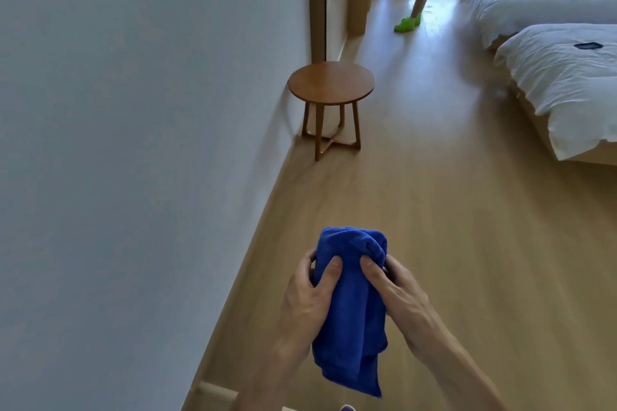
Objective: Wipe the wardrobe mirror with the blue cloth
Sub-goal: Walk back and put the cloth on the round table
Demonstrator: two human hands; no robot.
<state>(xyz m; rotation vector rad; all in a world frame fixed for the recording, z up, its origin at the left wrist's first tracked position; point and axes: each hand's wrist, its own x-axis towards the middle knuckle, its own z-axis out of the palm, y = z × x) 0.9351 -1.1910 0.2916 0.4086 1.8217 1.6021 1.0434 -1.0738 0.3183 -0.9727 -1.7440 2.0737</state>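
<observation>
Cloth: blue cloth (350,307), bunched, short of the round side table (331,83).
Left hand (307,304): gripping it.
Right hand (397,297): gripping too.

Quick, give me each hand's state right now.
Left hand: closed, gripping the blue cloth.
Right hand: closed, gripping the same blue cloth from the other side.
</observation>
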